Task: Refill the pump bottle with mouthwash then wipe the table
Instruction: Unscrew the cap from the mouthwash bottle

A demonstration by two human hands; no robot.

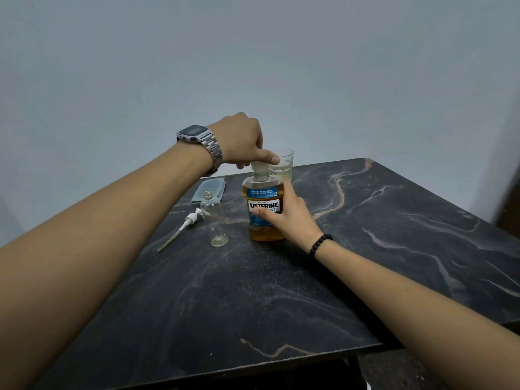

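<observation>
Dark marble table (365, 249), grey wall behind. Right hand (284, 213) wraps the mouthwash bottle (263, 212), steadying it; left hand (242, 140) pinches its cap (260, 166) (presumably unscrewing). Empty pump bottle (215, 220) stands just left, pump (185, 224) lying beside; cloth (209, 190) waits behind.

Cap (257, 166) of mouthwash bottle (263, 209) mostly hidden under left hand (239, 139). Small label print unreadable. Tabletop (281, 291) cut off at bottom edge.

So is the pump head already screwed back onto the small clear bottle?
No, the pump head lies on the table beside the small clear bottle, whose neck is open.
</observation>
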